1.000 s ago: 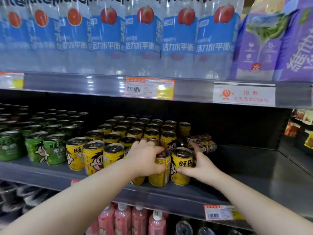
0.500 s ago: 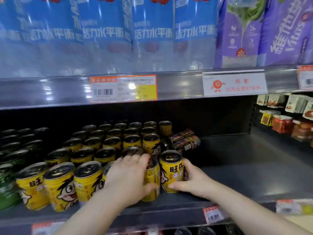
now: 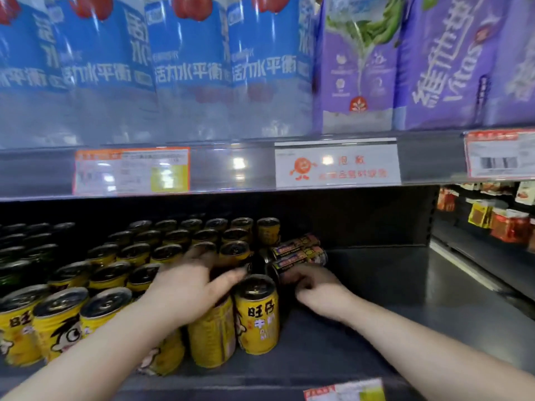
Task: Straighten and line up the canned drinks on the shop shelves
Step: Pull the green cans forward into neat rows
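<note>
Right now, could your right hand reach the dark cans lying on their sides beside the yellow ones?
Probably yes: the right hand is just in front of the dark metal cans lying sideways, with nothing between.

Can (image 3: pixel 256 319) reads 旺仔 (purple carton (image 3: pixel 445 68): Vitas).

Yellow cans (image 3: pixel 257 318) stand upright in rows; dark cans (image 3: pixel 298 251) lie toppled.

Two bare forearms (image 3: pixel 101 351), bare L hand (image 3: pixel 185 287), bare R hand (image 3: pixel 315 287)
</note>
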A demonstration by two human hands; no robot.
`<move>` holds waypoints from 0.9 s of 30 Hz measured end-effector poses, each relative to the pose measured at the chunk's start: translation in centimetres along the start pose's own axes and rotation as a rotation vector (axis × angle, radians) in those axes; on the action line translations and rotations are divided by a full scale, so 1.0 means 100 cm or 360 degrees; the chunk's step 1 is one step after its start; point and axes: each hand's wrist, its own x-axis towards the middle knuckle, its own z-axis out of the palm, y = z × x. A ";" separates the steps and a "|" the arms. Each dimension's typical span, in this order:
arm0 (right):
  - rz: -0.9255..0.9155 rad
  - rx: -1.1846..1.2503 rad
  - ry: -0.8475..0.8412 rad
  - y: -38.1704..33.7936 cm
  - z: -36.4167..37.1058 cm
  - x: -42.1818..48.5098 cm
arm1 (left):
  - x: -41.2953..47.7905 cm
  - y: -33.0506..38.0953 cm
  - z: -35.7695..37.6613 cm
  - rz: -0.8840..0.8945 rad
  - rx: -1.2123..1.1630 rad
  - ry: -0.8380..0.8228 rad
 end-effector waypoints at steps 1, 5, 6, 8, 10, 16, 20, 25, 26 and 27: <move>-0.0023 -0.0121 0.0124 0.005 -0.011 0.010 | 0.010 0.008 0.000 -0.0027 0.0012 0.0072; -0.0191 -0.0809 0.0054 0.030 -0.030 0.047 | 0.049 0.051 0.006 0.0027 0.0124 0.0051; -0.0212 -0.0954 -0.0074 0.036 -0.029 0.051 | 0.056 0.062 0.007 0.0046 0.0155 -0.0023; -0.0278 -0.0992 -0.0279 0.044 -0.027 0.053 | 0.068 0.080 0.010 0.0083 0.0194 -0.0153; -0.0383 -0.0777 -0.0162 0.052 -0.032 0.048 | 0.075 0.091 0.010 0.0110 0.0208 -0.0228; -0.0361 -0.0721 0.0211 0.053 -0.058 0.031 | 0.098 0.100 0.012 0.0179 0.0254 -0.0295; -0.0272 -0.0721 -0.0329 0.059 -0.072 0.023 | 0.121 0.099 0.025 0.0274 0.0242 -0.0356; -0.0303 -0.1056 -0.0445 0.069 -0.095 0.004 | 0.150 0.103 0.053 0.0363 0.0311 -0.0505; -0.0283 -0.1107 -0.0402 0.069 -0.098 0.002 | 0.154 0.104 0.058 0.0359 0.0295 -0.0531; -0.0241 -0.1139 -0.0377 0.070 -0.102 -0.002 | 0.158 0.105 0.063 0.0361 0.0303 -0.0555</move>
